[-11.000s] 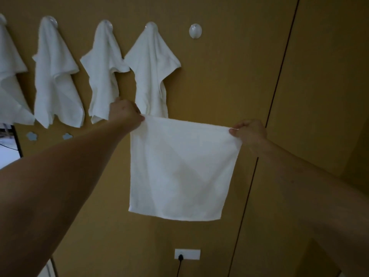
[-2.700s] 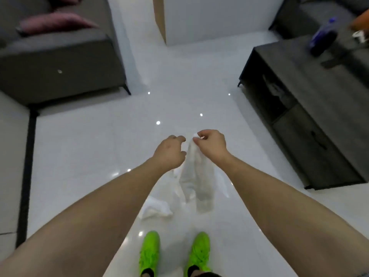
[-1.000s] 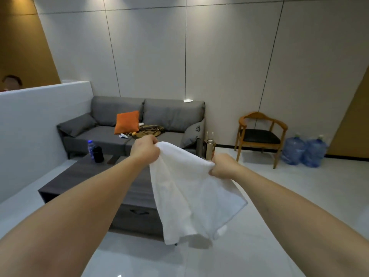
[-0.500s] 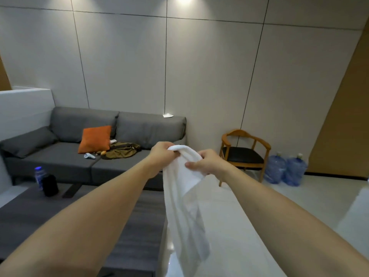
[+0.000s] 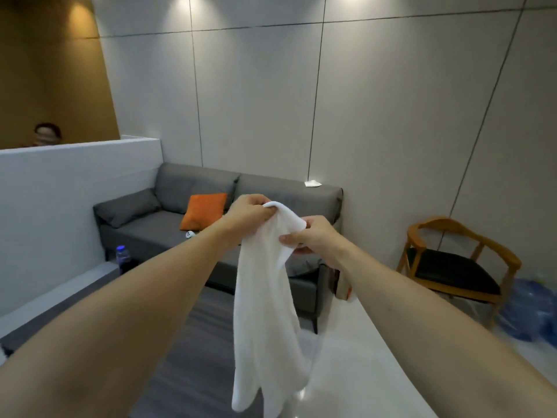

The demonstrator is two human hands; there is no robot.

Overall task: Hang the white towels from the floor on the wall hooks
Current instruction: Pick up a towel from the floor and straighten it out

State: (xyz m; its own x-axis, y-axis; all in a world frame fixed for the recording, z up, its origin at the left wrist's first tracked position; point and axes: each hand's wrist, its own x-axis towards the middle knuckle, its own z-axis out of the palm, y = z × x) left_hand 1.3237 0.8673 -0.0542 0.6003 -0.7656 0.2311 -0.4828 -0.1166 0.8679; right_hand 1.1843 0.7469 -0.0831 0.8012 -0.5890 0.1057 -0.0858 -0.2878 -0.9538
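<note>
A white towel (image 5: 265, 312) hangs bunched in front of me at chest height, its lower end drooping toward the floor. My left hand (image 5: 245, 214) grips its top fold from the left. My right hand (image 5: 310, 236) pinches the top edge from the right, a hand's width away. The wall hooks and the other towels are out of view.
A grey sofa (image 5: 144, 227) with an orange cushion (image 5: 203, 211) stands against the pale panelled wall. A dark low table (image 5: 187, 336) lies below my arms, a wooden chair (image 5: 458, 263) and blue water jugs (image 5: 530, 312) at right. A white partition (image 5: 60, 200) is at left, a person (image 5: 46, 134) behind it.
The view has swung left and the partition has come back into sight. Both hands keep hold of the towel's top, still close together, and the towel still hangs bunched.
</note>
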